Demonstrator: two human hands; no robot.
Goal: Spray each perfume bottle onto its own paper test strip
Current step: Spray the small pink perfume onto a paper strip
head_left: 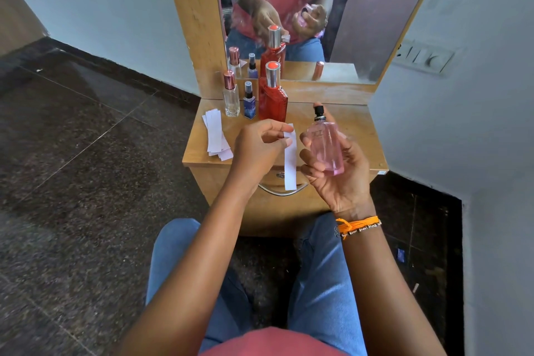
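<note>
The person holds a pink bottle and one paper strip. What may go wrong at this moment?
1. The pink bottle in the right hand stands beside the paper strip, and which way its nozzle faces is unclear; the spray may miss.
2. The left hand pinches only the strip's top, so it hangs loose and may swing away.
3. The spare strips lie close by on the table; mist may reach them.

The right hand (339, 170) covers the back and lower edge of the pink bottle (326, 147), and its forefinger is mostly hidden behind the black sprayer. The label on that bottle is too blurred to read. The left hand (257, 147) hides part of the paper strip (290, 165). The mirror (318, 9) is cut off by the top edge.
</note>
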